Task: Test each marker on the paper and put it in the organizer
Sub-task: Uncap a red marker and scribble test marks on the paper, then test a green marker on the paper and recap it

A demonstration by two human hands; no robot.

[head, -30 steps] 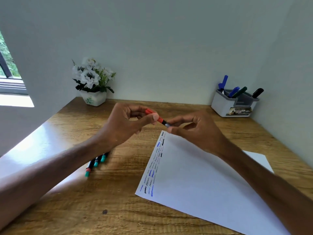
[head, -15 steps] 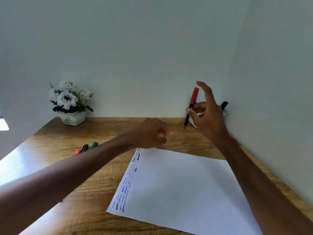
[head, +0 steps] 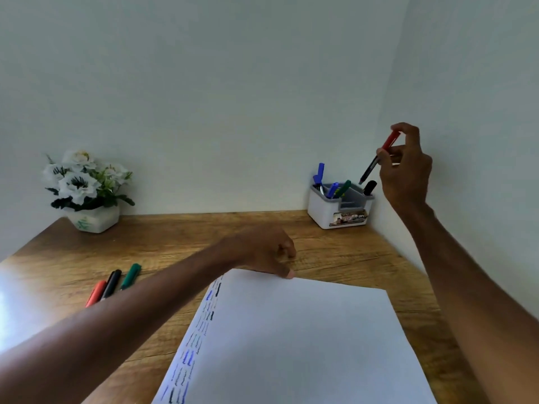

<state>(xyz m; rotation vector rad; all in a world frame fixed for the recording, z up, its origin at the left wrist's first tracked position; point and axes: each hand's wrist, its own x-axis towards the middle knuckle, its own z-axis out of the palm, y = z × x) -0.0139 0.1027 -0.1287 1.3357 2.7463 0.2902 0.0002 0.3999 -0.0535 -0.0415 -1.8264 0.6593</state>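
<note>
Pinching a red marker, right hand hovers above organizer rim.

White pot w/ white flowers & green leaves sits at back-left corner of wooden desk, close to pale wall. Bright glare on desk's left side.

The right hand now holds the red marker alone at upper right, above the organizer. The left hand has let go and dropped from centre frame onto the paper's top edge.
</note>
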